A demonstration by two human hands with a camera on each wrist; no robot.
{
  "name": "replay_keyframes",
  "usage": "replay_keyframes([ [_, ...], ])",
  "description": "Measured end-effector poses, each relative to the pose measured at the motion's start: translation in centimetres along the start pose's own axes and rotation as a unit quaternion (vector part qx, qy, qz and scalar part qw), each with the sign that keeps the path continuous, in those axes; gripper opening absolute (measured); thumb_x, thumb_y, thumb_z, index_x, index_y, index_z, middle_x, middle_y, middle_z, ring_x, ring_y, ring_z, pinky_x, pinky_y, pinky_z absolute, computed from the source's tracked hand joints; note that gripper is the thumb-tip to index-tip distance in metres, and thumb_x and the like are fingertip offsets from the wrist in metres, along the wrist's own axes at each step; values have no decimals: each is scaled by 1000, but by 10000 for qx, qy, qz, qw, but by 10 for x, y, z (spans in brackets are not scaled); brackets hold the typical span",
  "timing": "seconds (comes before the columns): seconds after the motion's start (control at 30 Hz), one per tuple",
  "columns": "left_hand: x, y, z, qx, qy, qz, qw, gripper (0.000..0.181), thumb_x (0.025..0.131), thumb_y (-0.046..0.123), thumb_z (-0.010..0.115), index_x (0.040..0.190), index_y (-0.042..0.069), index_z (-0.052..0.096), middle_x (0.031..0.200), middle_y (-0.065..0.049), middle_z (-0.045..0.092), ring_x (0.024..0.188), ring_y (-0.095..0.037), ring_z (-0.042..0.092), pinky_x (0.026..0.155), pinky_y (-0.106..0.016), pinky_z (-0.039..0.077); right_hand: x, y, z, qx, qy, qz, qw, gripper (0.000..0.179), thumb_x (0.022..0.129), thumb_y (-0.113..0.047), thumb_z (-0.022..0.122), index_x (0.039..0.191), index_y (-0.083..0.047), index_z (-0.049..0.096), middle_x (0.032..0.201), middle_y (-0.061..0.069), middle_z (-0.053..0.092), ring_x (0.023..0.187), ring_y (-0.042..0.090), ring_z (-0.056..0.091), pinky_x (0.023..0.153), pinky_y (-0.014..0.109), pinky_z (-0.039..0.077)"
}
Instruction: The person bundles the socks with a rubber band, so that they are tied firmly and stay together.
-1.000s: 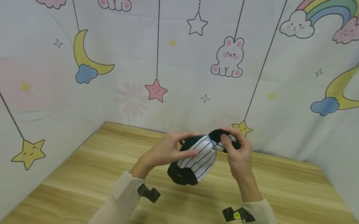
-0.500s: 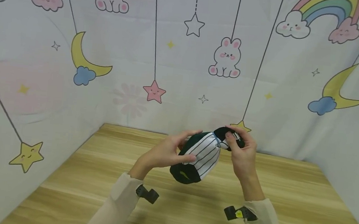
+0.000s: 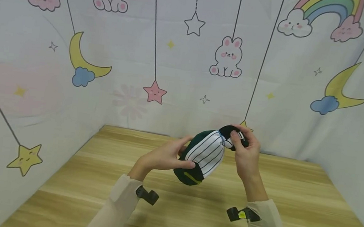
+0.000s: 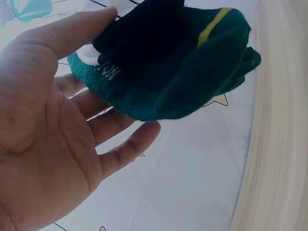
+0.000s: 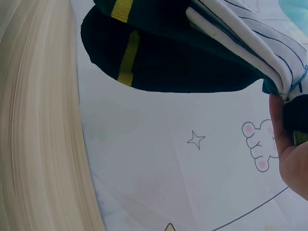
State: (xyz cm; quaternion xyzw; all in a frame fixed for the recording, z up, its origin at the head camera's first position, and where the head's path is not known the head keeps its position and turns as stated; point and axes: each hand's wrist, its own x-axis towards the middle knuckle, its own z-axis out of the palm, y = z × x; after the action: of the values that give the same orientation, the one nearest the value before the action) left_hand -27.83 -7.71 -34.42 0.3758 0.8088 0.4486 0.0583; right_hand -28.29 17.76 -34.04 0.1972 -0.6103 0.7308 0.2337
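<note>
A bundle of socks (image 3: 207,150), dark green and black with white, dark-striped parts, is held tilted above the table. A thin blue band (image 3: 221,138) cinches it near its upper right end. My right hand (image 3: 247,154) pinches the bunched end beyond the band, thumb in front. Around the wider lower part, my left hand (image 3: 163,156) has its thumb on the near side and its fingers behind. In the left wrist view the green sock fabric (image 4: 192,72) lies between thumb and fingers. Yellow stripes (image 5: 128,57) cross the dark sock ends in the right wrist view.
A wood-grain table (image 3: 95,193) spreads beneath both hands. White cloth walls (image 3: 186,66) printed with stars, moons and rabbits stand behind it and at both sides. Each sleeved wrist carries a small black camera (image 3: 147,195).
The bundle has tipped slightly up and right, its lower end turning so a yellow stripe now shows. The left thumb has slid down toward the dark lower end. The right hand keeps its pinch.
</note>
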Motion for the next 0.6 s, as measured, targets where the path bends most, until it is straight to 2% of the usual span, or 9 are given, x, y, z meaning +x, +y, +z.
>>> replay_keyframes([
  [0.1,0,0,-1,173,-135,-17,9998,77,93,26,73,155,19,28,118,-7,69,100,-13,68,90,-39,54,1,0,-1,103,163,113,9998,16,100,-6,59,115,-6,66,118,9,59,101,18,64,82,23,54],
  [0.3,-1,-1,-1,137,-168,-93,9997,79,94,26,71,158,19,23,127,-10,65,108,-17,66,92,-39,53,3,2,-3,461,269,221,9983,15,101,-7,58,114,-10,66,123,11,55,100,19,62,81,23,55],
  [0.43,-2,-2,-2,-38,-231,-155,9996,77,95,21,69,157,19,24,129,-13,63,110,-20,66,90,-37,55,4,2,-5,572,93,405,9975,15,102,-7,57,114,-11,65,125,12,52,103,20,61,83,25,55],
  [0.6,-4,-4,-6,-222,-174,-192,9994,79,95,16,68,158,23,21,127,-16,62,105,-23,68,86,-38,56,6,0,-13,346,-327,954,9943,16,103,-14,56,117,-18,62,128,11,48,104,17,60,85,23,54],
])
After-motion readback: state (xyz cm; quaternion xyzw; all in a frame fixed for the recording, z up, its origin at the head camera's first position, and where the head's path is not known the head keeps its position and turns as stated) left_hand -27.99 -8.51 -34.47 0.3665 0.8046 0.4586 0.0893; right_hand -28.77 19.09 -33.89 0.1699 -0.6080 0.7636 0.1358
